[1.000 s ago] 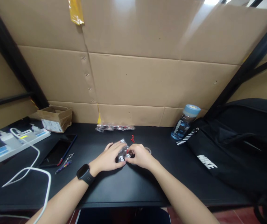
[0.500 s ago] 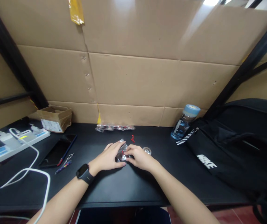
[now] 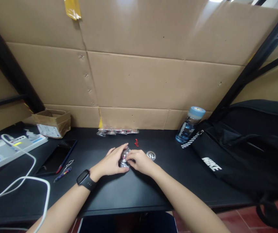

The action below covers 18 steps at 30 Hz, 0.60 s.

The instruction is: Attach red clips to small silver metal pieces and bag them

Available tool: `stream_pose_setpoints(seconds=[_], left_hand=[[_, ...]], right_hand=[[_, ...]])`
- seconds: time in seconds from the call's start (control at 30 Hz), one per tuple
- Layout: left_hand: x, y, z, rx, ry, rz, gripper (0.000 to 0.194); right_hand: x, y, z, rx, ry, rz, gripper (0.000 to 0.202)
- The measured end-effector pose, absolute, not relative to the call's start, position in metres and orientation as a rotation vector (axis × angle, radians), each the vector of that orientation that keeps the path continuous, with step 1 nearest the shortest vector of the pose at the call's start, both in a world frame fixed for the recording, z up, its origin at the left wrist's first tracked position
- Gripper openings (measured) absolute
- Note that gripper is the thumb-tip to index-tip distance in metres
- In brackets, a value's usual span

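Right now both hands meet at the middle of the desk [image 3: 129, 194], working on a small clear packet [image 3: 124, 157] with something shiny and a bit of red inside. The left hand [image 3: 111, 162] cups and pins the packet from the left, fingers curled over it; the right hand [image 3: 139, 161] pinches its right edge with thumb and fingertips. What is inside is too small to tell. Judging by the grip, the step in hand is opening or emptying the packet; the next move calls for a steady left hold while the right pulls. A metal disc [image 3: 151, 155] lies just beside the right hand, a red loop [image 3: 136, 142] behind it, and more packets [image 3: 117, 131] lie along the cardboard wall.
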State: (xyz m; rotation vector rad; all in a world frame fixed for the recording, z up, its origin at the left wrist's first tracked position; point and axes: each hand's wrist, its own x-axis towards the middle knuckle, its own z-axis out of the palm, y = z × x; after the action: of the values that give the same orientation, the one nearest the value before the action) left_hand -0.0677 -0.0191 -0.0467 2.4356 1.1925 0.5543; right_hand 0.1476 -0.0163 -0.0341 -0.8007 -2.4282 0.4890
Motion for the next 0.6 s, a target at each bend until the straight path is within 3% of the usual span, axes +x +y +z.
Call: stream_pose_setpoints(seconds=[0.17,0.23,0.33,0.5,0.6], left_hand=[[-0.0664,-0.02,-0.0437,2.445,1.155,0.579,0.103],[-0.0663,-0.0198,-0.0438,2.445,1.165,0.586,0.104],[-0.0669,-0.0193,-0.0445,2.43,1.184,0.604,0.107],[-0.068,-0.019,-0.0437,2.42,1.152,0.59,0.113],[-0.0687,-0.0193,-0.0429,2.412,1.143,0.568,0.114]], right_hand=[[0.1383,-0.0129,-0.0377,-1.055,-2.393,0.305,0.003],[0.1376,-0.0129,-0.0363,-1.156,-2.389,0.206,0.009],[0.1414,-0.0148,-0.0315,-1.101,-2.477,0.165,0.015],[0.1449,-0.0149,-0.031,-1.053,-2.556,-0.135,0.004],[0.1444,-0.0137,-0.0349,-0.932,-2.63,-0.309,0.016]])
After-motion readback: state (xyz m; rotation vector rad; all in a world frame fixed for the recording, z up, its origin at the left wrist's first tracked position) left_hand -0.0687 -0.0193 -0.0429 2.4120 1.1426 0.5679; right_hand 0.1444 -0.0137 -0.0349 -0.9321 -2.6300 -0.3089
